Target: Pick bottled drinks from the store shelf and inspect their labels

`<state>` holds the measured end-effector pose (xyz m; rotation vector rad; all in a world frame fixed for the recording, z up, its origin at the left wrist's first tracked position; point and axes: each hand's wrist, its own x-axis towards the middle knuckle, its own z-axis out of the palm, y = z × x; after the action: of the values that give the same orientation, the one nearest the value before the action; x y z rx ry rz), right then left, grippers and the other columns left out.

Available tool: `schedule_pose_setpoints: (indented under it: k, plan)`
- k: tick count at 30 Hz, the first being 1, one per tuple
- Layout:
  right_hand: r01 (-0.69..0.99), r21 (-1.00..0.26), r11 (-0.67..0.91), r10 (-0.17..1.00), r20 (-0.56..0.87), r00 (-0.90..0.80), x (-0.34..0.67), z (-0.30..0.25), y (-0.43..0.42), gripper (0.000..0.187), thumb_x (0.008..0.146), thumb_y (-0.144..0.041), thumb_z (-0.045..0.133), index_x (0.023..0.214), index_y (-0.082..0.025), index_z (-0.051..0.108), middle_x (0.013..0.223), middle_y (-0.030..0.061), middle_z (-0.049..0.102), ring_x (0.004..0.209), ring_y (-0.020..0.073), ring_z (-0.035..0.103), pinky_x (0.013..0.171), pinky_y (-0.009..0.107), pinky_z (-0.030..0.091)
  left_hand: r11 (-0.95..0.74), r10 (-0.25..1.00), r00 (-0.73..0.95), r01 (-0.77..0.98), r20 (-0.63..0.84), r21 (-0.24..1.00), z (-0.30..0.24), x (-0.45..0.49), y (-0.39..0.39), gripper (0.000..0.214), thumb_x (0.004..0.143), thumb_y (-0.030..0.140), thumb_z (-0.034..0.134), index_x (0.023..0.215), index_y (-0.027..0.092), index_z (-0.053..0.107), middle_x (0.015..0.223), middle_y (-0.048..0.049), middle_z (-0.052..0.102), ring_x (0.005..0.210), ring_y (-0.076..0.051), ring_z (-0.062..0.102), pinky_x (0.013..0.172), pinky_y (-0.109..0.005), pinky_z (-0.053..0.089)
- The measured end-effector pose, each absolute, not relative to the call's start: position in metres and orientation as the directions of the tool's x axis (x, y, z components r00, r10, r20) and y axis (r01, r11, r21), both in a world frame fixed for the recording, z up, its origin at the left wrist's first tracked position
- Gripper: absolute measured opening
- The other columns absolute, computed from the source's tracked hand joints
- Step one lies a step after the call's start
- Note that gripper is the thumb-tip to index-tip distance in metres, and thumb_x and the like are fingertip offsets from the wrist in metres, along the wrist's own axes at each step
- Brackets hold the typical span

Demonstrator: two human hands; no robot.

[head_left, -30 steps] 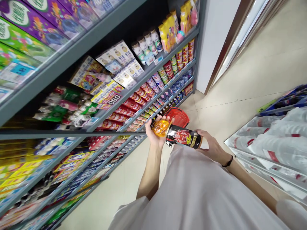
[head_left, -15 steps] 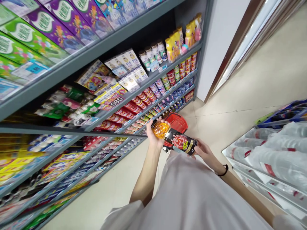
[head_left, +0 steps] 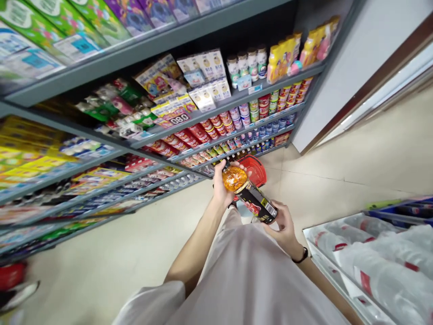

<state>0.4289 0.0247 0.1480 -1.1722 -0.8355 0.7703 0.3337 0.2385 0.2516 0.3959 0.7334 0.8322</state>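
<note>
A drink bottle [head_left: 255, 198] with amber liquid and a black printed label lies tilted across both hands in front of my body. My left hand [head_left: 221, 186] is closed round its amber neck end, next to the dark cap. The base end is in my right hand [head_left: 283, 224], its fingers and thumb around the bottom edge. A white barcode patch on the label faces up. Beyond the bottle, a red shopping basket [head_left: 257, 170] stands on the floor, partly hidden by the bottle and my left hand.
Grey store shelves [head_left: 149, 140] run along the left and front, filled with cartons, cans and small bottles. Plastic-wrapped water bottles [head_left: 382, 253] are stacked on the right, beside a blue crate [head_left: 406, 210]. At the lower left edge, a red object and a white shoe [head_left: 20, 295] show.
The bottle has turned about its length, so the barcode side now shows instead of the red picture. The view has shifted, and a white shoe has appeared at the lower left.
</note>
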Motion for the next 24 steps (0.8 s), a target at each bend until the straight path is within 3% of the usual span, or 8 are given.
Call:
schedule_pose_setpoints:
  k: [4,7,10,13,18,21,24]
  plan:
    - [0.233,-0.929,0.289,0.846,0.362,0.391,0.446,0.154,0.033,0.071,0.085,-0.019,0.085,0.147,-0.027,0.051,0.138,0.0152,0.055,0.127,0.0286,0.062,0.100,0.044,0.060,0.583,0.812,0.396,-0.546,-0.428,0.602,0.256,0.332,0.236,0.045,0.085,0.056,0.073,0.084,0.012,0.071,0.084,-0.0064,0.073,0.082,-0.020,0.074,0.100,-0.042,0.061]
    - [0.553,-0.758,0.347,0.792,0.553,0.260,0.456,0.159,0.041,0.075,0.083,-0.021,0.088,0.148,-0.027,0.051,0.131,0.0154,0.059,0.122,0.0305,0.063,0.096,0.048,0.062,0.544,0.839,0.374,-0.579,-0.395,0.607,0.257,0.323,0.234,0.038,0.082,0.049,0.078,0.088,0.011,0.073,0.091,-0.0072,0.075,0.090,-0.022,0.075,0.101,-0.042,0.060]
    - [0.691,-0.625,0.362,0.751,0.635,0.180,0.458,0.160,0.050,0.079,0.085,-0.019,0.086,0.152,-0.028,0.046,0.132,0.0158,0.060,0.121,0.0304,0.065,0.094,0.049,0.063,0.506,0.863,0.344,-0.607,-0.371,0.613,0.254,0.307,0.230,0.033,0.077,0.040,0.084,0.092,0.012,0.074,0.096,-0.0066,0.076,0.092,-0.022,0.076,0.098,-0.040,0.061]
    - [0.630,-0.681,0.372,0.788,0.591,0.173,0.449,0.160,0.061,0.086,0.085,-0.019,0.085,0.157,-0.028,0.039,0.134,0.0159,0.059,0.125,0.0313,0.063,0.099,0.051,0.061,0.480,0.876,0.301,-0.618,-0.377,0.623,0.254,0.286,0.225,0.035,0.072,0.038,0.089,0.093,0.013,0.075,0.097,-0.0057,0.077,0.090,-0.023,0.076,0.092,-0.037,0.062]
    - [0.468,-0.865,0.184,0.967,0.245,0.072,0.406,0.167,0.076,0.096,0.082,-0.019,0.079,0.164,-0.024,0.030,0.147,0.0177,0.057,0.135,0.0336,0.059,0.113,0.054,0.053,0.439,0.897,0.331,-0.605,-0.291,0.664,0.253,0.244,0.215,0.057,0.075,0.053,0.086,0.114,0.012,0.076,0.119,-0.0138,0.077,0.107,-0.028,0.075,0.095,-0.036,0.059]
    - [0.294,-0.941,0.167,0.979,0.194,0.064,0.370,0.171,0.078,0.094,0.080,-0.022,0.079,0.162,-0.023,0.034,0.146,0.0170,0.059,0.130,0.0321,0.064,0.112,0.050,0.054,0.474,0.879,0.395,-0.678,-0.267,0.562,0.239,0.226,0.192,0.069,0.081,0.069,0.073,0.122,0.012,0.074,0.128,-0.0176,0.074,0.122,-0.034,0.070,0.102,-0.043,0.056]
    - [0.180,-0.964,0.196,0.966,0.222,0.134,0.339,0.178,0.083,0.096,0.080,-0.032,0.083,0.162,-0.021,0.033,0.144,0.0184,0.060,0.127,0.0326,0.066,0.109,0.048,0.056,0.593,0.806,0.485,-0.662,-0.341,0.459,0.216,0.221,0.148,0.061,0.074,0.063,0.077,0.111,0.015,0.076,0.116,-0.0164,0.078,0.123,-0.037,0.069,0.106,-0.049,0.054]
